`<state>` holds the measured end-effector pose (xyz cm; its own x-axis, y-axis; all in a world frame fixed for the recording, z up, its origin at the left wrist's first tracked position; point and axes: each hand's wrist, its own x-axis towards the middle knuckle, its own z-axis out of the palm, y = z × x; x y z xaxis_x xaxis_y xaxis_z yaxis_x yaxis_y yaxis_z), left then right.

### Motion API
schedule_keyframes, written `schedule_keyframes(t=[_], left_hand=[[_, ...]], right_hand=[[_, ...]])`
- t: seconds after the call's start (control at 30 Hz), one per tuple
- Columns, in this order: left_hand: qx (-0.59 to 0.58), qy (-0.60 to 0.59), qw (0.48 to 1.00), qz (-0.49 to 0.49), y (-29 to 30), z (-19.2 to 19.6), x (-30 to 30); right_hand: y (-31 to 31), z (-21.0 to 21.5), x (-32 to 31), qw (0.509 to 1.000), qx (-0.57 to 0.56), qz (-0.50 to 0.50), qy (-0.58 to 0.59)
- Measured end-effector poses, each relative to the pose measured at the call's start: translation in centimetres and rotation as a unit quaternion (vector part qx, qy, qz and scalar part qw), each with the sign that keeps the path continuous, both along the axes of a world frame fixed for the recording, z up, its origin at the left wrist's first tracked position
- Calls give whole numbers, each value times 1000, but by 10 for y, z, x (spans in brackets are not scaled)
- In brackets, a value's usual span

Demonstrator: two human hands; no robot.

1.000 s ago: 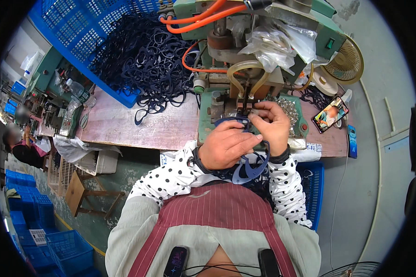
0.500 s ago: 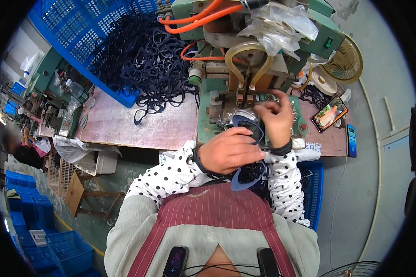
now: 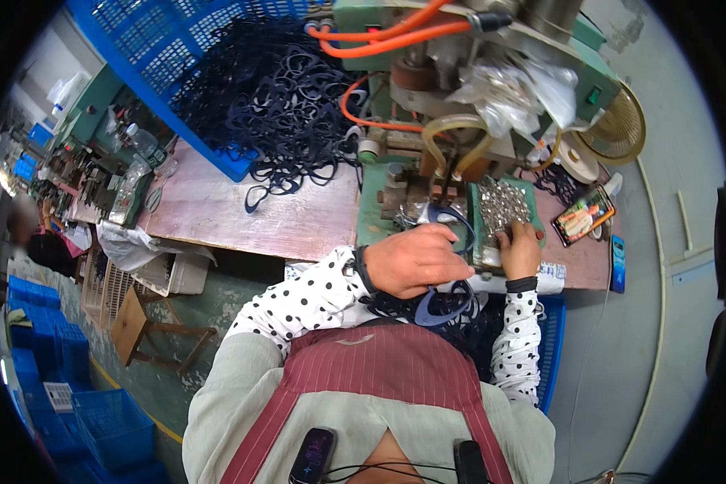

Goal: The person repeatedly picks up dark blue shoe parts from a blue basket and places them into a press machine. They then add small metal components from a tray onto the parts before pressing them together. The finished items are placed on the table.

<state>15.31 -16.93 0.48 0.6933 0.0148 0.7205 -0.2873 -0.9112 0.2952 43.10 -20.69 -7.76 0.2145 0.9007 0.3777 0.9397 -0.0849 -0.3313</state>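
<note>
My left hand (image 3: 415, 260) is closed on a navy-blue looped strap (image 3: 437, 316). One loop of it reaches up under the working head of the green bench machine (image 3: 373, 198); another hangs below my fingers over my lap. My right hand (image 3: 522, 252) is at the near edge of a green tray beside the machine head. Its fingers are bent together at a heap of small silvery metal pieces (image 3: 504, 203); whether a piece is between the fingertips is hidden.
A blue crate (image 3: 218, 157) spills navy loops (image 3: 286, 105) onto the table (image 3: 218, 202) at left. Orange air hoses (image 3: 395, 39) cross the machine. A phone (image 3: 582, 216), a blue device (image 3: 618, 264) and a fan (image 3: 621, 125) are at right. Another blue crate (image 3: 553, 343) stands below the table.
My right hand has moved from beside the machine's working head, right and nearer, to the metal pieces, whose heap now shows. My left hand keeps the strap. The view has shifted slightly.
</note>
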Motion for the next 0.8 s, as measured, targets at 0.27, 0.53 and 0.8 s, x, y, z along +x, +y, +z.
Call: schedule_keyframes(t=[0.27,0.53,0.8], left_hand=[[164,-39,951,258,31,-4,-54],[-291,252,528,757,222,-45,-137],[-89,216,675,699,183,-111,-147]], right_hand=[[11,-13,7,987,122,10,105],[10,-4,-5,986,166,-12,-17],[14,-21,12,986,136,-82,49]])
